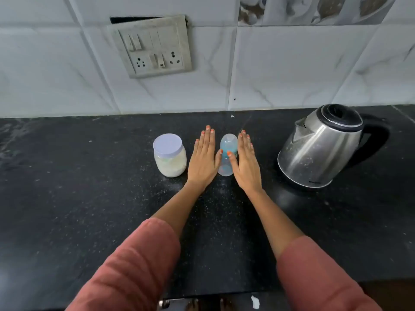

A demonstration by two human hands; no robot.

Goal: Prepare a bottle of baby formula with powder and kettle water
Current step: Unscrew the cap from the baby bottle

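Observation:
A clear baby bottle (227,151) with a blue collar and a domed cap stands upright on the black counter (89,198). My left hand (203,159) lies flat, palm down, just left of it, and my right hand (246,161) lies flat just right of it. Both thumbs touch the bottle's sides; the fingers are stretched out and hold nothing. A clear jar of white powder (170,156) with a pale lilac lid stands left of my left hand. A steel electric kettle (323,147) with a black lid and handle stands at the right, lid closed.
A tiled wall runs behind the counter, with a switch and socket panel (151,47) above the jar. The counter's front edge is near the bottom of the view. Red sleeves cover both forearms up to mid-arm.

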